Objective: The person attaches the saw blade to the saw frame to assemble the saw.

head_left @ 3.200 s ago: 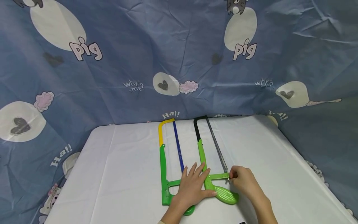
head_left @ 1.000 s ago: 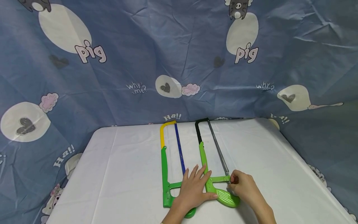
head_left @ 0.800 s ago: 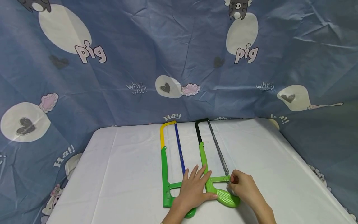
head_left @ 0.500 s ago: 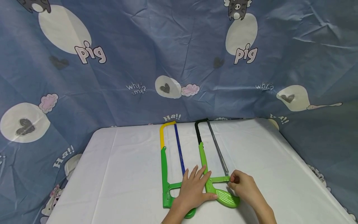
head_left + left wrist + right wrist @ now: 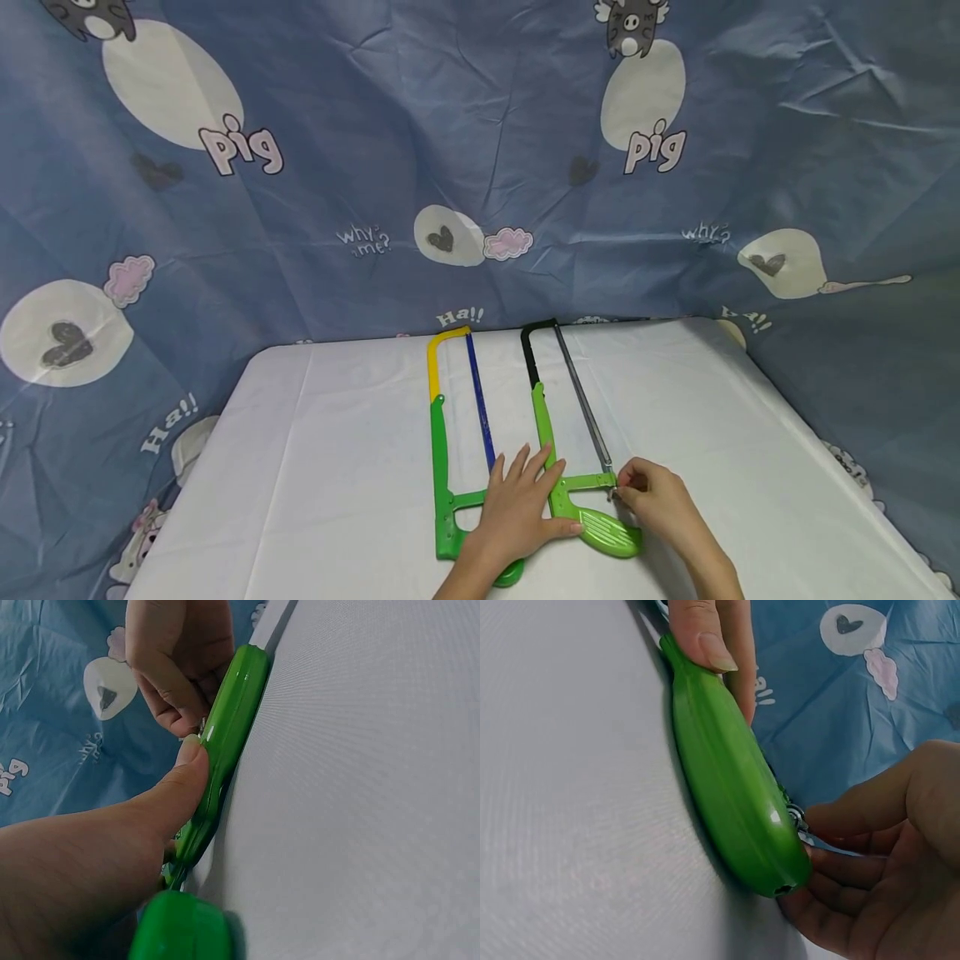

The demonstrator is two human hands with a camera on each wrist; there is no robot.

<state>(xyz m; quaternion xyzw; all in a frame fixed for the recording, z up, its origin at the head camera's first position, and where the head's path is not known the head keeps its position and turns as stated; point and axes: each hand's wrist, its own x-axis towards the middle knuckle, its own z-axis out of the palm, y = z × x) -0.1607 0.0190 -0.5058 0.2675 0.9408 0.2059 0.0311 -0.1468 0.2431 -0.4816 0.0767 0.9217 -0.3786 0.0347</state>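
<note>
Two hacksaws lie side by side on the white table. The right one (image 5: 543,421) has a light green frame, a black front and a grey blade (image 5: 583,392). My left hand (image 5: 517,512) rests spread on its frame, thumb against the ribbed green handle (image 5: 609,533). My right hand (image 5: 663,504) has thumb and fingertips at a small metal wing nut (image 5: 796,817) by the blade's near end, pinching it. The left hacksaw (image 5: 439,450) has a darker green frame, a yellow front and a blue blade (image 5: 478,392); my left hand and wrist partly cover it.
A white cloth covers the table (image 5: 337,467). Behind it and along the sides hangs a blue patterned curtain (image 5: 315,183). Both saw fronts reach close to the table's far edge.
My right fingers have shifted slightly at the wing nut, and more of the metal shows now. The left hand and both saws keep their places; the head view has tilted a little.
</note>
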